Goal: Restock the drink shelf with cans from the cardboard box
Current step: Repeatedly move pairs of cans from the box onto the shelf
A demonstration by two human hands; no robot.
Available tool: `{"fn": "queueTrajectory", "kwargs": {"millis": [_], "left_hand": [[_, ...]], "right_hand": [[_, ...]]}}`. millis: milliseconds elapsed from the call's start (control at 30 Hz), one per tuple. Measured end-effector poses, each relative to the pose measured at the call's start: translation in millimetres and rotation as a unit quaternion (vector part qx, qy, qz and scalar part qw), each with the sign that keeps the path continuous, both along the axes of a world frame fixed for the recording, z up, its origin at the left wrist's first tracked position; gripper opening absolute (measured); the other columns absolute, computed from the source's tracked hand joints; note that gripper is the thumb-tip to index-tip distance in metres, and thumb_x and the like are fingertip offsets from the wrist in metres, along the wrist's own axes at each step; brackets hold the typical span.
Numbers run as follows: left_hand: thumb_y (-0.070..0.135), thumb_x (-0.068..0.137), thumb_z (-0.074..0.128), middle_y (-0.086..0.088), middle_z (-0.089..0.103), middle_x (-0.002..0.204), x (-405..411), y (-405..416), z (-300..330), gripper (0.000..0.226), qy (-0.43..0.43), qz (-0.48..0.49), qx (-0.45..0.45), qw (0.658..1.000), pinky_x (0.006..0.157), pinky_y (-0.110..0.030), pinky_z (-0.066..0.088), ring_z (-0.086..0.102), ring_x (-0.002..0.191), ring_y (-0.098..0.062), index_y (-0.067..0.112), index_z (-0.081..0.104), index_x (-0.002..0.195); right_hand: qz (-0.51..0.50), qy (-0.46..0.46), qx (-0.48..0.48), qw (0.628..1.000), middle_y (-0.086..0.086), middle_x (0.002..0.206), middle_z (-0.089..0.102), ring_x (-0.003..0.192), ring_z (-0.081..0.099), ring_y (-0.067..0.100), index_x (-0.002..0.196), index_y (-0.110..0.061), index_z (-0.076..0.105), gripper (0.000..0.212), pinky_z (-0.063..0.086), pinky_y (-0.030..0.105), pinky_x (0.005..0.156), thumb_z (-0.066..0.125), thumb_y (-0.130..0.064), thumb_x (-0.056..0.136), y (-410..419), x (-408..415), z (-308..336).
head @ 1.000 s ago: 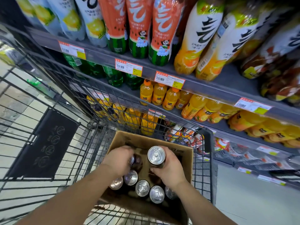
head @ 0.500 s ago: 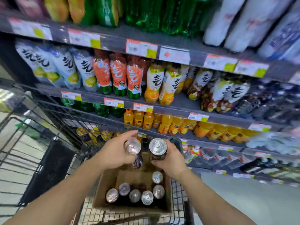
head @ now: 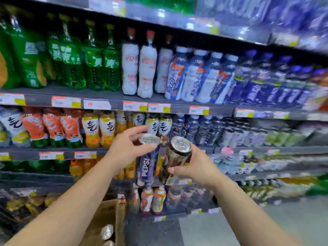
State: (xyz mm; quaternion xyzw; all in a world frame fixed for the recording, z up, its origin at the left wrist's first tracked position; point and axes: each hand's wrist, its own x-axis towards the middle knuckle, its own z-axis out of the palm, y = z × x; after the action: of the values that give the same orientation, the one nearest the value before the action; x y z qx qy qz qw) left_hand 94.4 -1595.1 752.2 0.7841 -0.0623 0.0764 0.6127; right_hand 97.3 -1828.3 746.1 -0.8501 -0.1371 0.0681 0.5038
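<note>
cardboard box (head: 104, 221) sits low at bottom centre w/ silver can tops (head: 107, 232) showing inside. above it, both arms reach fwd. left hand (head: 124, 153) curls round a pepsi can (head: 147, 164), right hand (head: 197, 166) grips a dark can (head: 175, 160) tilted left; cans just beside each other. behind them, packed shelf rows (head: 113, 103) of bottles, price tags along edges. bare grey floor (head: 248, 226) lower right.
</note>
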Motion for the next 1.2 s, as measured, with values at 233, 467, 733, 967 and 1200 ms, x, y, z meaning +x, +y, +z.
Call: {"fn": "queueTrajectory", "kwargs": {"millis": [233, 467, 733, 967, 1200], "left_hand": [[0.041, 0.053, 0.091, 0.005, 0.072, 0.106, 1.1, -229.6, 32.1, 0.056, -0.025, -0.065, 0.006, 0.998, 0.097, -0.031, 0.049, 0.066, 0.101, -0.007, 0.032, 0.068, 0.103], [0.036, 0.062, 0.087, 0.004, 0.068, 0.106, 24.2, -445.2, 46.8, 0.055, -0.032, -0.161, 0.028, 0.986, 0.088, -0.028, 0.048, 0.062, 0.091, -0.004, 0.018, 0.069, 0.111], [0.041, 0.059, 0.088, 0.004, 0.069, 0.107, 106.5, -661.1, 39.4, 0.061, -0.049, -0.247, 0.017, 0.968, 0.086, -0.028, 0.049, 0.064, 0.096, -0.007, 0.018, 0.069, 0.112], [0.055, 0.042, 0.089, 0.003, 0.069, 0.11, 208.7, -825.8, 61.6, 0.074, -0.051, -0.295, 0.023, 0.954, 0.089, -0.029, 0.048, 0.064, 0.099, -0.008, 0.024, 0.07, 0.106], [0.053, 0.047, 0.087, 0.01, 0.07, 0.107, 289.4, -957.8, 59.6, 0.074, -0.053, -0.286, 0.06, 0.955, 0.088, -0.027, 0.051, 0.064, 0.095, 0.001, 0.022, 0.069, 0.112]], "right_hand": [[-0.116, -0.024, 0.004, 0.993, -0.009, 0.107, 0.072, 0.096, 0.067, -0.001, 0.117, -0.029, 0.056, 0.069, 0.055, 0.024, 0.086, 0.092, -0.029, 0.058, -222.1, -51.5, 37.1], [-0.275, -0.025, 0.054, 0.96, -0.007, 0.112, 0.072, 0.101, 0.068, 0.009, 0.122, -0.029, 0.057, 0.076, 0.055, 0.032, 0.088, 0.093, -0.035, 0.056, -417.6, -81.0, 31.1], [-0.382, -0.043, 0.073, 0.92, -0.008, 0.101, 0.074, 0.094, 0.07, 0.006, 0.111, -0.026, 0.061, 0.054, 0.055, 0.024, 0.084, 0.088, -0.012, 0.066, -609.8, -45.7, 24.2], [-0.422, -0.049, 0.11, 0.899, -0.006, 0.089, 0.076, 0.079, 0.07, 0.005, 0.114, -0.019, 0.061, 0.055, 0.052, 0.017, 0.069, 0.083, 0.003, 0.069, -758.2, 40.5, 34.1], [-0.391, -0.051, 0.13, 0.91, 0.006, 0.106, 0.075, 0.103, 0.07, 0.027, 0.118, -0.019, 0.06, 0.073, 0.052, 0.046, 0.097, 0.089, -0.018, 0.051, -892.6, 120.2, 34.1]]}}
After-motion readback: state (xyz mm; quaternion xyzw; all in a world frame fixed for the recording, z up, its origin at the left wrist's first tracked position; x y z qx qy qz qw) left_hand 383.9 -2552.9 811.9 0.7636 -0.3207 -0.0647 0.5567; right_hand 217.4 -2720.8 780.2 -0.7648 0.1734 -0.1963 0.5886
